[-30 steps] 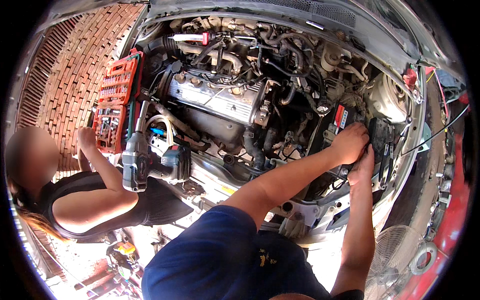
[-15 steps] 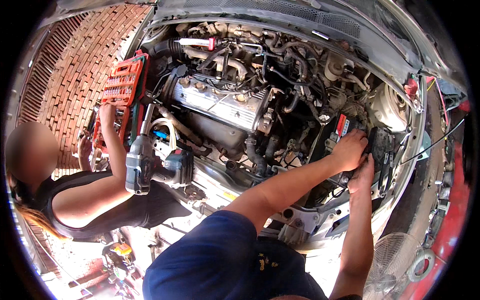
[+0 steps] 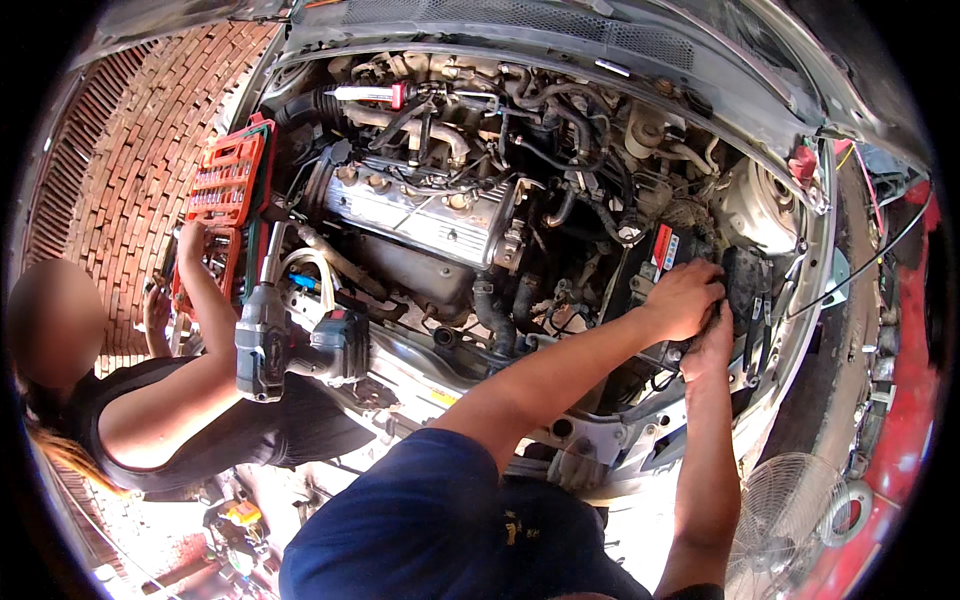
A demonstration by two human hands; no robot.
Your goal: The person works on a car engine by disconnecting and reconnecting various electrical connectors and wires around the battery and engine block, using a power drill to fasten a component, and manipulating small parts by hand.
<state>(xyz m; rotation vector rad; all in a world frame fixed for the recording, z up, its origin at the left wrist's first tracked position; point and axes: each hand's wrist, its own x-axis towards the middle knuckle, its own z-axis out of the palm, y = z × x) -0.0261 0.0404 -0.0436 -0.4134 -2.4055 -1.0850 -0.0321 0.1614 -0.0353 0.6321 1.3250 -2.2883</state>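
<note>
Holds left grip (image 3: pixel 685 300) with fingers curled over the lower end of the red-labelled dark box (image 3: pixel 664 246), right of centre in the frame; sets right grip (image 3: pixel 708 348) just below, close against the left. Cannot tell the exact opening of either, nor anything grasped, with fingertips hidden. Has the impact wrench (image 3: pixel 262 350) at left of the frame, the orange socket case (image 3: pixel 222 182) with a co-worker's hand (image 3: pixel 190 241) at upper left, the silver engine cover (image 3: pixel 412 212) at upper centre
</note>
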